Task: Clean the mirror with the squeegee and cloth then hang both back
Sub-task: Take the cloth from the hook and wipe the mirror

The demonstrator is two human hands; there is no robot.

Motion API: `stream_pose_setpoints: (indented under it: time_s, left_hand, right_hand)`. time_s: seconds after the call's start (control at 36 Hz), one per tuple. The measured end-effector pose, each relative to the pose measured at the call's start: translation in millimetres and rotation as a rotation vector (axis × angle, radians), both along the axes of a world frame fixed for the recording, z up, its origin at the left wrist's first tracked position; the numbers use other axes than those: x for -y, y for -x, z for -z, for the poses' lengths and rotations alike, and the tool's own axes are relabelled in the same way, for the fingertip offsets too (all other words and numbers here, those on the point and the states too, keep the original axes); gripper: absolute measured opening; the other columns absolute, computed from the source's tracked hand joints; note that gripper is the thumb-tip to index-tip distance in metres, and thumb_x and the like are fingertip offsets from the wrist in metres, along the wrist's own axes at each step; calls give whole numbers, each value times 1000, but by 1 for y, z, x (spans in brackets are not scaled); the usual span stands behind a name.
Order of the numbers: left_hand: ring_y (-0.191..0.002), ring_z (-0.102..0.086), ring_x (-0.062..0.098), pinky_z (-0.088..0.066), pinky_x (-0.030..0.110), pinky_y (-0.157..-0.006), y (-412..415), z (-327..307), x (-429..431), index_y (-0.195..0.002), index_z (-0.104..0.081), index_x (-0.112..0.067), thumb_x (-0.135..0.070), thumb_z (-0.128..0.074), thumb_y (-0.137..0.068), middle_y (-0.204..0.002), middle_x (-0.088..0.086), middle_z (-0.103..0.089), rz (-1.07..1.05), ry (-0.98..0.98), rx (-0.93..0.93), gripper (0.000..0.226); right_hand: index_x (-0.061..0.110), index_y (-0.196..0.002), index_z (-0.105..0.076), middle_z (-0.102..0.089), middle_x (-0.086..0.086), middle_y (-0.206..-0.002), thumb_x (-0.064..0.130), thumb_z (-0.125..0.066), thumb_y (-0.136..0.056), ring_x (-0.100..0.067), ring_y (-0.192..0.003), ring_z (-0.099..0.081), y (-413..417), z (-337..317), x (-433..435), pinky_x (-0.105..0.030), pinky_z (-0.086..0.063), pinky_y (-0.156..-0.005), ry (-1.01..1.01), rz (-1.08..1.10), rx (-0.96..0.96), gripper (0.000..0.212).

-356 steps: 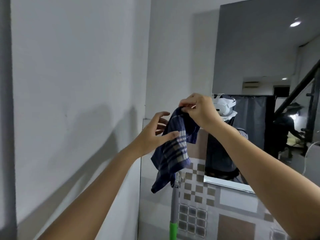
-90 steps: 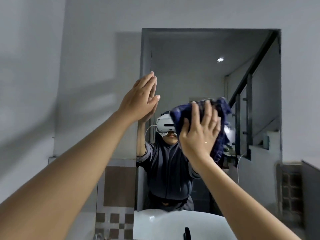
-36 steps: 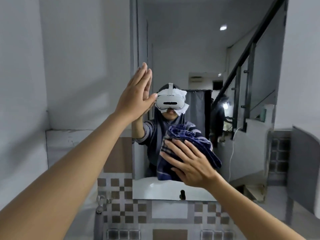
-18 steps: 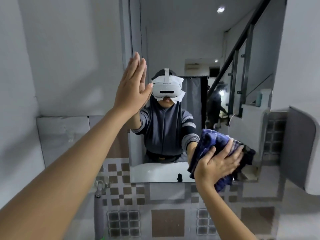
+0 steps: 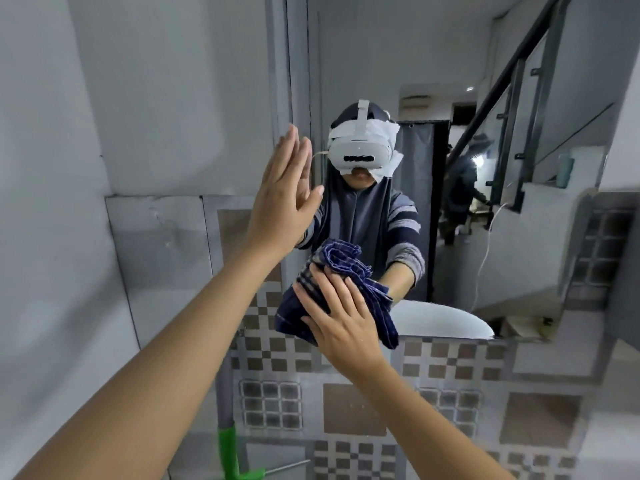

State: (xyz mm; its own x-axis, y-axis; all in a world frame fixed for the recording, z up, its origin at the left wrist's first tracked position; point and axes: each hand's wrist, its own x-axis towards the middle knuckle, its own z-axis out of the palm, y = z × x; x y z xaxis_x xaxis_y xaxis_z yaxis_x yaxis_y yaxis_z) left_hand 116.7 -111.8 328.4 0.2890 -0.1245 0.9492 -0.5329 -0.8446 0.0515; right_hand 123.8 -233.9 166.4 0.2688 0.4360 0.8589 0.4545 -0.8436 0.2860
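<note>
The mirror (image 5: 540, 237) hangs on the wall ahead and reflects a person wearing a white headset. My right hand (image 5: 341, 318) presses a bunched dark blue plaid cloth (image 5: 337, 271) flat against the mirror's lower left corner, fingers spread over it. My left hand (image 5: 285, 195) is flat and open against the mirror's left edge, higher up. The squeegee (image 5: 227, 427), with a grey pole and green fitting, hangs on the tiled wall below the mirror's left side; its blade end is out of frame.
A tiled wall (image 5: 433, 393) with brown and grey squares runs below the mirror. A plain grey wall (image 5: 104, 133) fills the left. The mirror reflects a white basin (image 5: 443, 320), a stair railing and a second person.
My right hand has swept the cloth leftward along the mirror's bottom edge, from the lower right to the lower left corner. My left hand stays flat on the mirror's left edge.
</note>
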Motion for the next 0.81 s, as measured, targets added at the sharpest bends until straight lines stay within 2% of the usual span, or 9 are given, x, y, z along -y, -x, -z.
stream_pose_setpoints:
  time_s: [0.14, 0.22, 0.31, 0.42, 0.44, 0.5, 0.56, 0.72, 0.81]
  left_hand:
    - [-141, -18, 19, -20, 27, -114, 6, 50, 8, -140, -33, -6, -13, -57, -88, -152, 11, -22, 3, 94, -32, 58]
    - [-135, -27, 13, -20, 18, -112, 15, 89, 22, -133, -43, -6, -11, -59, -87, -146, 10, -33, 13, 159, -40, 49]
    - [-126, -37, 12, -25, 15, -107, 27, 126, 40, -123, -53, -8, -11, -57, -87, -136, 7, -45, 32, 249, -102, 36]
    - [-107, -50, 15, -45, 29, -92, 37, 160, 75, -107, -56, -9, -15, -56, -88, -112, 3, -53, 86, 414, -169, 20]
    - [-101, -52, 15, -46, 27, -88, 39, 165, 86, -105, -57, -9, -15, -57, -88, -106, 1, -54, 107, 452, -193, 18]
    - [-92, -54, 13, -44, 16, -83, 43, 172, 109, -102, -57, -10, -15, -59, -88, -98, -1, -55, 138, 500, -245, 15]
    - [-88, -55, 11, -42, 10, -79, 45, 177, 129, -100, -58, -10, -19, -60, -87, -94, 0, -58, 167, 541, -308, 16]
    - [-85, -58, -8, -47, 6, -69, 38, 181, 181, -98, -60, -11, -25, -62, -86, -94, 1, -65, 301, 697, -472, 19]
    - [-82, -60, -9, -45, 4, -65, 37, 179, 202, -98, -62, -10, -27, -61, -85, -92, 1, -67, 333, 733, -497, 20]
  right_hand:
    - [26, -136, -43, -42, -4, -145, 35, -48, -92, -19, -135, -31, -1, 14, 34, -36, -24, -113, 109, 27, 2, 45]
    - [26, -136, -43, -43, -4, -144, 35, -52, -91, -19, -134, -32, 1, 22, 60, -37, -25, -112, 90, 58, -4, 47]
    - [25, -134, -45, -46, -6, -141, 34, -55, -88, -22, -130, -37, 5, 27, 86, -38, -28, -110, 14, 84, 1, 48]
    - [25, -133, -46, -43, -8, -141, 34, -56, -87, -24, -128, -37, 6, 32, 117, -39, -26, -111, -117, 112, -28, 48]
    - [26, -134, -46, -44, -8, -141, 34, -56, -87, -24, -129, -37, 6, 33, 124, -38, -24, -111, -150, 120, -36, 48]
    - [26, -135, -44, -41, -9, -143, 34, -55, -88, -24, -130, -35, 7, 35, 139, -36, -20, -112, -203, 133, -53, 49]
    - [25, -136, -43, -35, -8, -144, 34, -55, -89, -25, -132, -33, 7, 35, 152, -37, -22, -112, -253, 136, -66, 49]
    - [29, -136, -38, -26, -4, -146, 37, -51, -90, -27, -132, -30, 6, 38, 189, -37, -25, -109, -457, 136, -132, 48]
    - [30, -135, -36, -26, -4, -147, 39, -47, -91, -26, -133, -30, 6, 38, 205, -38, -28, -107, -525, 131, -164, 47]
